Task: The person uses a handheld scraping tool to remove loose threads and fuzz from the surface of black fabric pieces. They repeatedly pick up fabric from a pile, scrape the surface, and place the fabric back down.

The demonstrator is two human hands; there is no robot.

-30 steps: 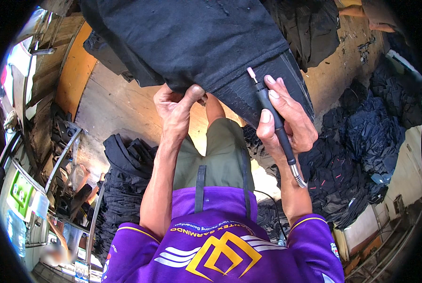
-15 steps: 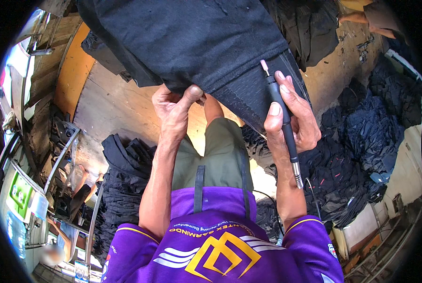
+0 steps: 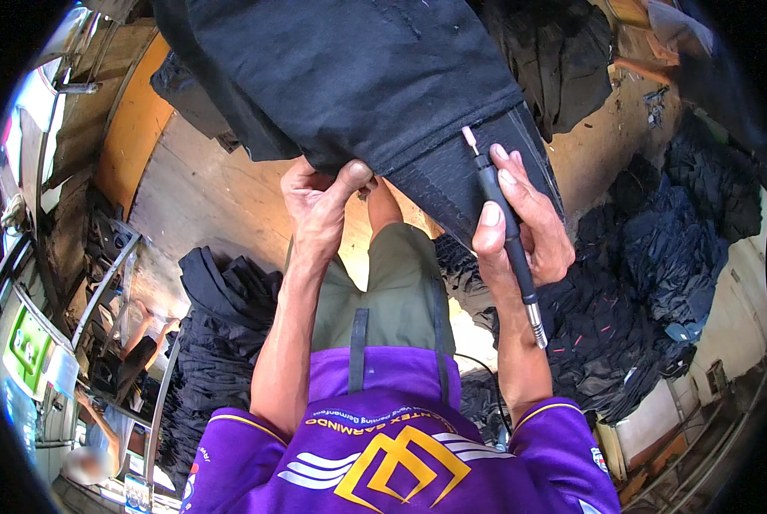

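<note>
A dark garment (image 3: 340,77) of heavy black cloth, with a stitched seam band near its lower right end, spreads out in front of me. My left hand (image 3: 319,201) pinches its lower edge between thumb and fingers. In my right hand (image 3: 529,218) is a slim black pen-shaped rotary grinder (image 3: 505,206), its pink tip pointing up and leftward. That tip sits just over the cloth beside the seam band; I cannot tell if it touches. My thumb lies along the tool's left side, and the fingers wrap its right.
Piles of dark clothes (image 3: 606,325) lie at right, with another dark pile (image 3: 220,334) at left and more black cloth (image 3: 555,60) beyond the garment. A wooden board (image 3: 199,197) shows beneath. Metal rails (image 3: 109,274) and another person (image 3: 101,445) are at far left. A thin cable (image 3: 490,377) hangs near my right forearm.
My right hand and the grinder have shifted slightly left and down along the seam band. My left hand keeps its pinch on the garment's edge.
</note>
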